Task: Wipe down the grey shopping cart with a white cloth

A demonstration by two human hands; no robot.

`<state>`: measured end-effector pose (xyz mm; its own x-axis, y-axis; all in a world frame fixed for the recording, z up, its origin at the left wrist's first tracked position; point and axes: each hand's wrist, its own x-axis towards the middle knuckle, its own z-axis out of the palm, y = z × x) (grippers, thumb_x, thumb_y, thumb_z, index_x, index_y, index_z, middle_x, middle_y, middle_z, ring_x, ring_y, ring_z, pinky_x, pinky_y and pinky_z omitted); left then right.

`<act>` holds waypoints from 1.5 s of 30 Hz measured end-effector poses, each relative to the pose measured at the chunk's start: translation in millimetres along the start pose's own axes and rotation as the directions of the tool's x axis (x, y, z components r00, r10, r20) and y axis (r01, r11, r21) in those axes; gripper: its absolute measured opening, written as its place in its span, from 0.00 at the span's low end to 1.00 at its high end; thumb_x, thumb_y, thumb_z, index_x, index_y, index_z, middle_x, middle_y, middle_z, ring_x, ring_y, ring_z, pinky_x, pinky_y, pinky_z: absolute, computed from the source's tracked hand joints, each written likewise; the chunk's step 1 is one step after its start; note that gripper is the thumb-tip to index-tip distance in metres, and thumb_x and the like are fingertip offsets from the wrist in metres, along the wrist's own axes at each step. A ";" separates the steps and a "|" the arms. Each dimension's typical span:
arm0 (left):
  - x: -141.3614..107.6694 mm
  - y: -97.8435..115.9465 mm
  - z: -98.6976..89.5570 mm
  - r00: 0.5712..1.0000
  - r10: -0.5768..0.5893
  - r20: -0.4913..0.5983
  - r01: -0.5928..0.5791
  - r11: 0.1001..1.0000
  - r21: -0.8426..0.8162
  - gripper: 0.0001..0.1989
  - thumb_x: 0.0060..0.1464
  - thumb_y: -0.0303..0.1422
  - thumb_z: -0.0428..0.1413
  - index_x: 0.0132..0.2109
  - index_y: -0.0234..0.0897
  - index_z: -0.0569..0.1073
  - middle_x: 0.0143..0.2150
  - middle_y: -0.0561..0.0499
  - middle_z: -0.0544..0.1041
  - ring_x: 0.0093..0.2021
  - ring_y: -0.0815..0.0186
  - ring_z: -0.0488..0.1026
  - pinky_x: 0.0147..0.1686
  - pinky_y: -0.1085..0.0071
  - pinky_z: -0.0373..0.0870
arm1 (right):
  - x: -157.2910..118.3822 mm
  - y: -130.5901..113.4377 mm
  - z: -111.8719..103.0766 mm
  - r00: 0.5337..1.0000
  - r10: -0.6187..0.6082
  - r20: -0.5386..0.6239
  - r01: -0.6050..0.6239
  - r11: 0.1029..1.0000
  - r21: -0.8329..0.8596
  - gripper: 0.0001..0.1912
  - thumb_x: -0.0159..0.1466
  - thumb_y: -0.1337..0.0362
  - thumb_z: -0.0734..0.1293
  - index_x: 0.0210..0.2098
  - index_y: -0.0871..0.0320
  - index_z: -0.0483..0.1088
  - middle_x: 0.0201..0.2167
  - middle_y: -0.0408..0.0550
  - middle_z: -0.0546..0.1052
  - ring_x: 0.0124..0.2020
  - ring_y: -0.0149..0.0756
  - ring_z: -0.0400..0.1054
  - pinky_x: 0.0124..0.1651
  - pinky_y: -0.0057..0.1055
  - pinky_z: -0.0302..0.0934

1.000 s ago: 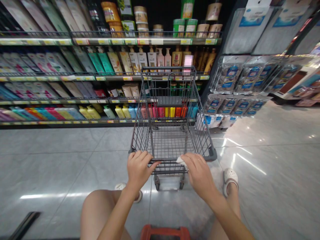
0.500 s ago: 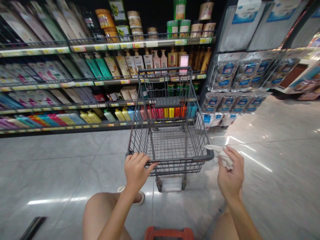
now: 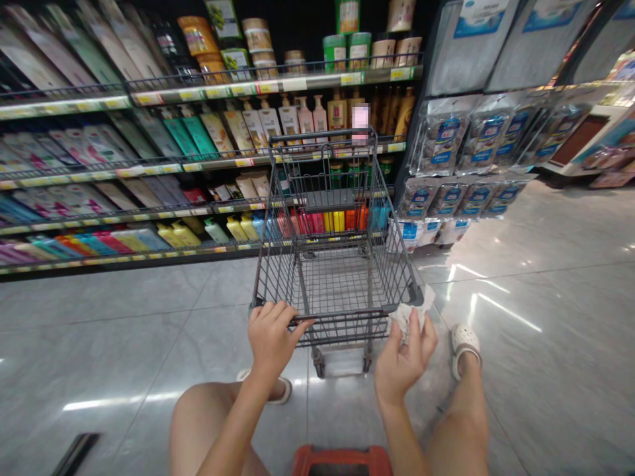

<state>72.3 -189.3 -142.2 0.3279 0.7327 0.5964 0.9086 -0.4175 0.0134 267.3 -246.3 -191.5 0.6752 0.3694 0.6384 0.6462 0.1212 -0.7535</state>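
Note:
A dark wire shopping cart (image 3: 337, 277) stands in front of me, its basket showing bare mesh at the bottom. My left hand (image 3: 272, 336) is wrapped over the left part of the cart's front bar, thumb lying along it. At the right end of that same bar, my right hand (image 3: 407, 357) grips a crumpled white tissue (image 3: 411, 317). The tissue lies against the bar near its corner, and part of it sticks up past the fingers.
Shelves (image 3: 213, 162) of bottles and jars run behind the cart. Packaged goods (image 3: 441, 139) hang on a rack at the right. Below me is a red stool (image 3: 342, 456); a dark bar-shaped object (image 3: 77, 453) lies on the floor at lower left.
My right hand has moved left with the tissue, from beside the cart's corner onto the bar's right end. My left hand keeps its hold. My right shoe has come into view.

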 end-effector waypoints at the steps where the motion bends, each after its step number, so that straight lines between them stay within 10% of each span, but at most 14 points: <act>1: 0.1 0.0 0.1 1.000 0.004 -0.004 -0.004 1.000 -0.003 0.15 0.52 0.43 0.60 0.25 0.40 0.69 0.22 0.53 0.71 0.29 0.63 0.64 0.32 0.66 0.53 | -4.0 -3.7 4.3 1.000 -0.018 -0.021 0.018 1.000 -0.002 0.23 0.65 0.67 0.63 0.60 0.56 0.64 0.56 0.62 0.67 0.59 0.49 0.62 0.58 0.54 0.59; 9: -0.3 -2.0 1.4 0.999 0.035 -0.029 -0.035 0.999 0.004 0.16 0.52 0.44 0.59 0.25 0.40 0.69 0.23 0.53 0.71 0.29 0.63 0.63 0.31 0.65 0.53 | -27.8 -31.9 20.0 0.960 -0.248 0.130 0.238 0.967 0.085 0.23 0.65 0.75 0.60 0.59 0.54 0.65 0.49 0.57 0.72 0.53 0.43 0.67 0.51 0.46 0.66; 17: -2.1 -0.8 1.3 0.999 0.028 -0.028 -0.028 1.000 0.003 0.16 0.52 0.44 0.59 0.26 0.39 0.69 0.23 0.53 0.70 0.29 0.63 0.62 0.32 0.65 0.53 | 51.4 -4.2 -14.4 0.963 -0.252 0.093 0.260 0.961 -0.090 0.29 0.64 0.71 0.62 0.64 0.61 0.55 0.48 0.62 0.72 0.51 0.46 0.66 0.50 0.46 0.63; 21: -1.6 1.9 1.0 0.999 0.012 -0.036 -0.012 1.000 -0.010 0.16 0.52 0.44 0.59 0.25 0.39 0.69 0.23 0.53 0.70 0.29 0.63 0.62 0.32 0.65 0.53 | 70.0 8.8 -18.1 0.906 -0.290 0.310 0.360 0.912 -0.198 0.18 0.67 0.69 0.57 0.54 0.63 0.68 0.46 0.62 0.71 0.51 0.49 0.64 0.51 0.50 0.58; 32: -3.0 2.6 0.0 0.999 -0.029 0.029 0.030 0.999 -0.031 0.15 0.53 0.43 0.59 0.26 0.39 0.70 0.24 0.53 0.70 0.31 0.63 0.63 0.33 0.64 0.53 | 12.0 -46.4 12.5 0.775 -0.368 0.513 0.416 0.909 0.023 0.20 0.65 0.75 0.55 0.54 0.61 0.65 0.43 0.56 0.71 0.45 0.43 0.62 0.49 0.43 0.59; 39: -3.6 2.6 -9.9 0.994 0.023 0.103 -0.015 0.996 -0.087 0.07 0.53 0.35 0.57 0.31 0.38 0.71 0.29 0.51 0.73 0.34 0.61 0.66 0.36 0.63 0.59 | -3.5 -94.2 31.0 0.643 -0.260 0.720 0.186 0.965 0.183 0.18 0.66 0.73 0.53 0.49 0.60 0.69 0.40 0.53 0.74 0.44 0.41 0.64 0.50 0.44 0.59; 45: -15.3 -27.4 -30.0 0.991 0.091 0.095 -0.068 0.971 -0.229 0.18 0.54 0.36 0.57 0.51 0.36 0.68 0.48 0.46 0.75 0.54 0.58 0.67 0.60 0.55 0.57 | 30.8 -60.6 15.2 0.839 -0.122 0.530 0.048 0.987 0.151 0.16 0.67 0.66 0.56 0.53 0.57 0.66 0.47 0.53 0.73 0.49 0.40 0.65 0.53 0.41 0.59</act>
<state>34.6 -205.2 -127.6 0.4325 0.7390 0.5166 0.8009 -0.5780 0.1562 243.5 -228.3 -128.6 0.2993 0.7837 0.5442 0.6166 0.2765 -0.7371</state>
